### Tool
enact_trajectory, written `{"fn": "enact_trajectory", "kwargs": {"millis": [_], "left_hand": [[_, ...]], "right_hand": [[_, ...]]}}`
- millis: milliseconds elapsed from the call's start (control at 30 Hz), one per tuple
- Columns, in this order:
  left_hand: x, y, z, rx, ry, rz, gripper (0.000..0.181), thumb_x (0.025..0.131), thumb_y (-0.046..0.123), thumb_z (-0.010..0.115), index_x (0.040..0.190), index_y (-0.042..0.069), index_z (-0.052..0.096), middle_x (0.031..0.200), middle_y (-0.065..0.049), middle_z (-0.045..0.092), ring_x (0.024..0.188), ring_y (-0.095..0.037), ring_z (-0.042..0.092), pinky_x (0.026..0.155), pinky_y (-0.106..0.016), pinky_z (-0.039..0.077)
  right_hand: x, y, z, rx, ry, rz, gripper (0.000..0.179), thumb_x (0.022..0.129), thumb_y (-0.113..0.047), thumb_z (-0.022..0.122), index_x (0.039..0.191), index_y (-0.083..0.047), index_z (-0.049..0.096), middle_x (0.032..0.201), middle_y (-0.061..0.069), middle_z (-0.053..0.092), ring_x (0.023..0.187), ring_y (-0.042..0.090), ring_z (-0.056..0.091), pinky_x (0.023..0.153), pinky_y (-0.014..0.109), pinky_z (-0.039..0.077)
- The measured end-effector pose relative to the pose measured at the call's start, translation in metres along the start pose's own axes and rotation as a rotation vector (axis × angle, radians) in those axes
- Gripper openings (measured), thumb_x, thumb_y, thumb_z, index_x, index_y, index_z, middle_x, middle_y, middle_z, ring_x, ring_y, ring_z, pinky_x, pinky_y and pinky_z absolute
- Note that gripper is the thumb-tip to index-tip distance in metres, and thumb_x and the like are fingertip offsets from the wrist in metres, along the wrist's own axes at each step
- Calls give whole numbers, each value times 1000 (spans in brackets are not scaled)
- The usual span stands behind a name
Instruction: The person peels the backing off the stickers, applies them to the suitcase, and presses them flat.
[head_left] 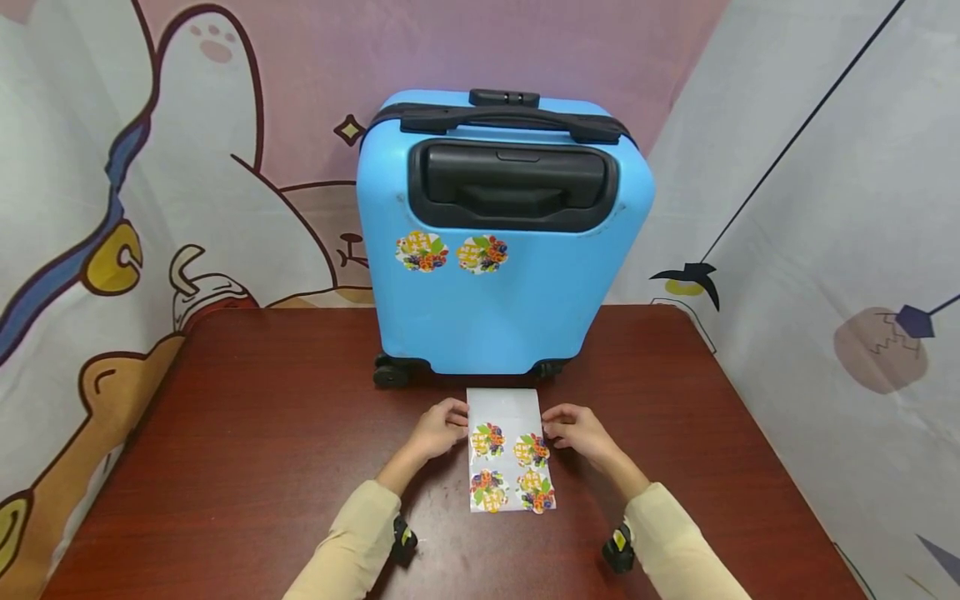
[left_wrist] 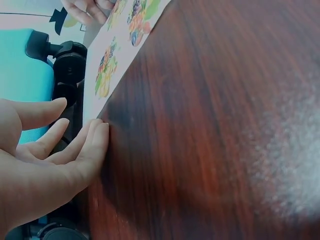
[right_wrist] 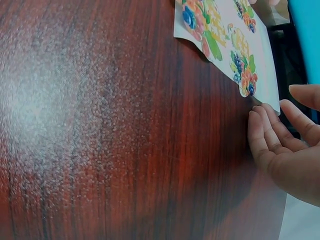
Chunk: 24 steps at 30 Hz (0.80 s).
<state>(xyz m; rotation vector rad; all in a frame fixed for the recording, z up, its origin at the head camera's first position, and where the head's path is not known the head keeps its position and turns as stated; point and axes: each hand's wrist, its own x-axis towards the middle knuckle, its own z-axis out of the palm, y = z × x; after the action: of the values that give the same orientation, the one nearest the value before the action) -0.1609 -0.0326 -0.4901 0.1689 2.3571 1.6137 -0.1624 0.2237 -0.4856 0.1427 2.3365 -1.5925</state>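
Note:
A white sticker sheet (head_left: 502,405) lies on the table in front of the suitcase, with several round fruit stickers (head_left: 487,439) on its nearer part. At its left edge is my left hand (head_left: 441,428), fingertips touching the sheet's border and thumb raised apart in the left wrist view. My right hand (head_left: 582,432) is at the opposite edge; in the right wrist view its fingers (right_wrist: 270,131) are loosely bent by the paper's side, thumb apart. Neither hand grips the sheet. A light-blue suitcase (head_left: 480,312) stands upright behind it, bearing two similar fruit stickers (head_left: 422,252) below its black handle recess.
The dark red-brown wooden table (head_left: 247,433) stretches to both sides of the sheet. Black suitcase wheels (head_left: 391,372) rest on it near the paper's far end. A cartoon-printed cloth (head_left: 300,108) hangs behind and along the sides.

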Motion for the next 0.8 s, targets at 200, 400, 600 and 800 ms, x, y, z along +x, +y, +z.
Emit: {"fn": "enact_trajectory", "kwargs": {"millis": [200, 400, 600, 800], "left_hand": [[0, 0, 0, -32, 14, -22, 31, 83, -6, 57, 114, -4, 53, 104, -21, 58, 94, -31, 57, 68, -33, 50], [1, -1, 3, -64, -4, -9, 33, 83, -7, 56, 116, -6, 51, 110, -22, 56, 98, -32, 54, 73, -35, 50], [1, -1, 5, -64, -5, -2, 33, 83, -7, 57, 116, -5, 51, 112, -21, 55, 96, -31, 54, 72, -34, 49], [1, 1, 4, -67, 3, 8, 31, 82, -8, 56, 113, -5, 53, 115, -23, 55, 91, -30, 58, 67, -31, 49]], "right_hand": [[0, 1, -1, 4, -11, -14, 21, 88, -1, 57, 105, 10, 58, 94, 19, 61, 81, 24, 58, 68, 36, 51], [-1, 1, -1, -4, -16, -21, 21, 87, -1, 57, 105, 10, 58, 94, 20, 60, 79, 20, 56, 68, 36, 51], [-1, 0, 0, 0, -19, -18, 21, 87, 0, 56, 105, 9, 58, 95, 19, 60, 82, 23, 57, 69, 36, 51], [-1, -1, 1, 1, -10, -21, 20, 86, 2, 56, 105, 9, 58, 100, 20, 60, 81, 22, 58, 71, 37, 51]]}}
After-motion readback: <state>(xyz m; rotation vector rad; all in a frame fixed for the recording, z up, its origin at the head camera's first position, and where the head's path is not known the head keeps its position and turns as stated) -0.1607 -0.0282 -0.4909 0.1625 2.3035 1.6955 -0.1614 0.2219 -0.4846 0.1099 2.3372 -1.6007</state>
